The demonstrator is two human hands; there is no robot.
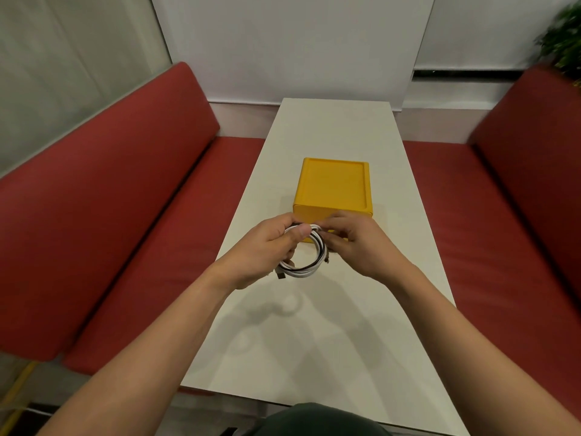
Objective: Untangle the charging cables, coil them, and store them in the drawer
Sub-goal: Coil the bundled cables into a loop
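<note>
Red booth, white table [330, 309]: both hands, left [267, 250] and right [355, 243], grip the coiled cables [303, 262] above it; yellow drawer box [334, 187] sits closed just beyond, straight ahead.

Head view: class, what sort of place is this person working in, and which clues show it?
Probably a booth in a cafe, canteen or lounge: red padded benches on both sides, a long white table between them, and a leafy plant beyond one bench.
</note>
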